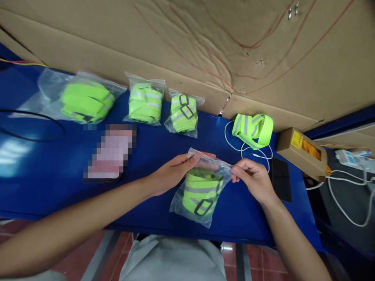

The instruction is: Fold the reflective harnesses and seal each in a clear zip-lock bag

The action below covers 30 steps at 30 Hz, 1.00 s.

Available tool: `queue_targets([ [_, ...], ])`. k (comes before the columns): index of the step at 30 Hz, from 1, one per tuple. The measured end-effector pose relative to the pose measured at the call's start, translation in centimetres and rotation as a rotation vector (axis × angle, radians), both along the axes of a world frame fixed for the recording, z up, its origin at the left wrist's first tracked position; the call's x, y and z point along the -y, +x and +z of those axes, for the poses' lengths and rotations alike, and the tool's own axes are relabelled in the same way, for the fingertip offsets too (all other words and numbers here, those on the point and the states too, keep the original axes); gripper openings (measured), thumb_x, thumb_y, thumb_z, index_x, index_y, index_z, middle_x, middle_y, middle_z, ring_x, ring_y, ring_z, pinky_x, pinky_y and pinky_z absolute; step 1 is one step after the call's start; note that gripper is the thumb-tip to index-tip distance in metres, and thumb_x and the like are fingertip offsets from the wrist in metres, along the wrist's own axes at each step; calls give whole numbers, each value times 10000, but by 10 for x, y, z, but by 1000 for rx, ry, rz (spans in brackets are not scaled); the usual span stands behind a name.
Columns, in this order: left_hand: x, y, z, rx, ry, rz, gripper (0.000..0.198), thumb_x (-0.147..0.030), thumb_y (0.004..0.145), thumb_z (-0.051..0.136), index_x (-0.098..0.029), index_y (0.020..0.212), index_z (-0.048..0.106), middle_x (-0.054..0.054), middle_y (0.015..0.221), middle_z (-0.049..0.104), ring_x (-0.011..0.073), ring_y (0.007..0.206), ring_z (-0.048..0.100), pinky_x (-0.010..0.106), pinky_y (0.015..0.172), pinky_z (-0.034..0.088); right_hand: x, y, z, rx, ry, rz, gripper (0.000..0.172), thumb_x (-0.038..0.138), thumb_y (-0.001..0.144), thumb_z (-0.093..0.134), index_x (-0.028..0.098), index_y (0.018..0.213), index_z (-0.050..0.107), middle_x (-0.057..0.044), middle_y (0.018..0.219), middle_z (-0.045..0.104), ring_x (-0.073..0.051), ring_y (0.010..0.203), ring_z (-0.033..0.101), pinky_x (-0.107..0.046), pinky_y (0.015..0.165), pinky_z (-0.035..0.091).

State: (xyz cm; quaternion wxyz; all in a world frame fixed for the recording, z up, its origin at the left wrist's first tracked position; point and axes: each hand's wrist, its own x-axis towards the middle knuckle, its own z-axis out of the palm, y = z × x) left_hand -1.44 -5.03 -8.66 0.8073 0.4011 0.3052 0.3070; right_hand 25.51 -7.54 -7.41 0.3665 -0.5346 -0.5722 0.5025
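At the bottom centre of the frame, light grey clothing [172,259] covers the person's lap, just below the edge of a blue table [149,156]. Above that edge, slightly right of centre, a clear plastic bag [197,195] hangs tilted from both hands. The strap [202,190] inside is bright yellow-green, wound into a thick, rounded bundle with grey bands across it; a black rectangular buckle [203,207] sits slanted at its lower front. The plastic is creased and shiny, loose around the bundle's lower corners, with a strip of red along its top edge.

The left hand [172,171] grips the bag's upper left corner, thumb in front, its fingers partly hidden by the plastic. The right hand [253,177] pinches the upper right corner between thumb and curled fingers.

At the left, a flat object [111,152], blurred into squares, lies on the table; at the right lies a flat black device [281,179]. Farther back at the right, a loose green strap [252,130] rests by a white cable [244,148], near a cardboard box [301,152]. Three filled bags [146,103] stretch from upper left to upper centre, before a brown cardboard wall [117,43].
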Motion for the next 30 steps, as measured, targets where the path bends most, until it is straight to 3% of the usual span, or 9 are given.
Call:
queue_targets([
  [5,3,3,1,-36,80,35,494,-552,1030,564,-200,1358,678,90,1271,765,257,1252,692,365,1118,484,3,-3,1,-70,-74,65,285,474,891,777,198,872,709,-14,719,707,-134,598,640,-245,536,501],
  [10,5,5,4,-105,154,35,550,-585,1018,562,-178,1373,664,93,1244,775,261,1264,683,358,1121,479,5,-6,-4,40,45,7,370,527,900,739,197,771,633,26,595,578,-101,524,505,-233,511,408],
  [14,5,5,4,-162,161,63,562,-611,1010,551,-188,1356,679,87,1245,775,269,1221,703,366,1094,507,4,-4,-4,37,8,41,343,531,899,733,201,841,663,10,637,629,-118,541,546,-244,517,432],
  [21,5,9,3,-240,236,138,533,-597,1010,548,-137,1143,783,97,1144,800,281,1132,734,391,1085,535,2,-1,-3,10,-23,95,266,459,895,760,199,929,715,-23,761,717,-119,583,597,-246,547,464],
  [26,6,9,7,-190,209,71,546,-590,1036,499,-140,1168,779,104,1178,790,284,1169,720,404,1117,513,3,-2,-6,48,17,45,310,442,920,726,200,755,627,22,624,593,-103,537,505,-238,527,402],
  [30,8,9,7,-204,233,54,528,-580,1034,514,-144,1154,787,101,1259,763,280,1204,702,385,1146,488,4,-3,-7,63,69,59,208,369,944,691,204,827,640,10,726,612,-112,615,542,-240,576,424],
])
